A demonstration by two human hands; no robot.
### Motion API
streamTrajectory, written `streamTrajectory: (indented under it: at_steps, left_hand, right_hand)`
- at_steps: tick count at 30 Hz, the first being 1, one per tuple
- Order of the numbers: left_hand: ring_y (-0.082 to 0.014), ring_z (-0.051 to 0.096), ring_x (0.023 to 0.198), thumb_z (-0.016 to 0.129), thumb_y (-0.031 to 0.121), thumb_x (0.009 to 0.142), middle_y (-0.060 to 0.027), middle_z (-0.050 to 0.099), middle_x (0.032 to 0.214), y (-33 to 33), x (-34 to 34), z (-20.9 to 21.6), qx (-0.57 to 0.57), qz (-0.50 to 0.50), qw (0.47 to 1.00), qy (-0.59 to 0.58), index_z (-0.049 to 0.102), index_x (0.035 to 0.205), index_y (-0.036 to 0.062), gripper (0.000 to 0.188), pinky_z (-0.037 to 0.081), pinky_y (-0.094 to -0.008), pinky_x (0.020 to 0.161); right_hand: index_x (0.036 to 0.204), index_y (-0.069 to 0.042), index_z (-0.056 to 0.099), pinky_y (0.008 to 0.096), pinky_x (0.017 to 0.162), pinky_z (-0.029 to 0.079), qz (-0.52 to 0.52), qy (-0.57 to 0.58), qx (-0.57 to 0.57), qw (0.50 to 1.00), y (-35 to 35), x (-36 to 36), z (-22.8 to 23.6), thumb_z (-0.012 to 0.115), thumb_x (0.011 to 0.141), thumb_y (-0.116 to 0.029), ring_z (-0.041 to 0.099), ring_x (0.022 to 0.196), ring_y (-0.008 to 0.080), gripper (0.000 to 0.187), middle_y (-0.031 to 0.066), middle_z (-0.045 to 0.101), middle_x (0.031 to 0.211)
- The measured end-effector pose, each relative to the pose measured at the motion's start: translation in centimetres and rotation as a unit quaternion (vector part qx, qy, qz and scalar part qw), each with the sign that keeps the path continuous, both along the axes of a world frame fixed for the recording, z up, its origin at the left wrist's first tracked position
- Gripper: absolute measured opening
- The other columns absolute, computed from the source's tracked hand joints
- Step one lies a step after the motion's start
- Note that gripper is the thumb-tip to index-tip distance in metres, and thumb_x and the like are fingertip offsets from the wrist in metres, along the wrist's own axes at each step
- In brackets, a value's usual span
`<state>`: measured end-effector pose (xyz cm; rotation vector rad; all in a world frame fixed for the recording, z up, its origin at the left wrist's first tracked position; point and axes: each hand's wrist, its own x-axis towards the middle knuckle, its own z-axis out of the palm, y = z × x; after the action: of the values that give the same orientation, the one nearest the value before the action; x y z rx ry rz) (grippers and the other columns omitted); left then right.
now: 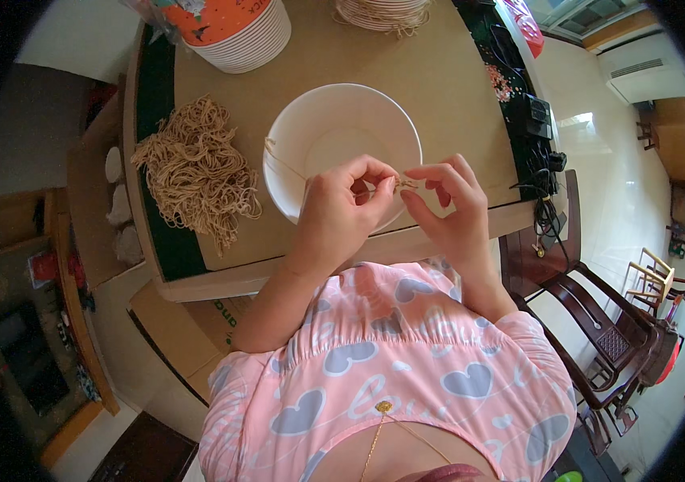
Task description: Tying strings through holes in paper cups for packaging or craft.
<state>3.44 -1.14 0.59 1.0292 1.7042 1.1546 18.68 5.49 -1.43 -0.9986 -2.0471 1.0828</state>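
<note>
A round white tub [286,132] sits in front of me with its open mouth facing up. Tan twine [285,164] passes over its left rim, where a knot or loop shows, and runs across the mouth to my hands. My left hand [341,205] is closed, pinching the twine between thumb and forefinger over the tub's near rim. Close beside it, my right hand [456,201] has its thumb and forefinger at a short looped end of the twine. The bent fingers partly hide the loop.
Left of the tub lies a tangled heap of tan strings [198,165] on the cardboard-covered table [455,88]. Stacked tubs with an orange print [238,40] stand far left, another stack with strings [383,12] at the back. Black cables [547,213] line the right edge, near a dark chair [599,321].
</note>
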Motion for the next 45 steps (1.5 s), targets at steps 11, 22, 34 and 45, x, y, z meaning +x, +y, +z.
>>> streamTrajectory:
  at_steps: [11,22,34,45]
  left_hand:
    - [-0.0063,0.061,0.064,0.06,0.006,0.087,-0.0046,0.068,0.075,-0.3,-0.5,-0.4,0.046,0.023,0.998,-0.028,0.065,0.09,-0.0017,0.01,0.048,-0.0216,0.059]
    - [-0.0014,0.051,0.064,0.067,0.007,0.084,0.0021,0.066,0.081,-0.6,-1.0,-0.5,-0.021,-0.028,0.999,0.031,0.069,0.101,0.0048,0.017,0.042,-0.0189,0.057]
    - [-0.0147,0.06,0.065,0.064,-0.004,0.078,-0.0075,0.065,0.085,-0.4,-0.3,-1.3,0.154,-0.052,0.966,0.201,0.067,0.099,0.0049,0.023,0.047,-0.0252,0.057]
    - [-0.0206,0.062,0.062,0.067,0.003,0.078,-0.0062,0.064,0.078,-1.6,-0.9,-0.5,0.115,-0.009,0.979,0.168,0.061,0.089,0.0059,0.013,0.049,-0.0334,0.058]
  right_hand:
    - [0.086,-0.006,0.066,0.0286,0.055,0.045,0.012,0.013,0.013,1.0,0.2,-0.4,0.0,0.071,0.077,-0.002,0.057,0.065,0.0181,0.011,0.0074,0.056,0.08]
    - [0.086,-0.006,0.066,0.0281,0.054,0.044,0.023,0.004,0.018,1.0,0.4,-0.4,0.1,0.071,0.077,-0.003,0.056,0.065,0.0174,0.011,0.007,0.056,0.082]
    - [0.086,-0.005,0.064,0.0284,0.054,0.043,0.039,-0.008,0.004,0.999,0.5,-0.3,0.3,0.069,0.079,-0.005,0.053,0.061,0.018,0.009,0.007,0.056,0.082]
    - [0.104,-0.008,0.061,0.0305,0.055,0.044,0.082,-0.054,0.041,0.994,0.2,-1.3,2.1,0.071,0.077,-0.008,0.051,0.06,0.0196,0.028,0.0064,0.058,0.086]
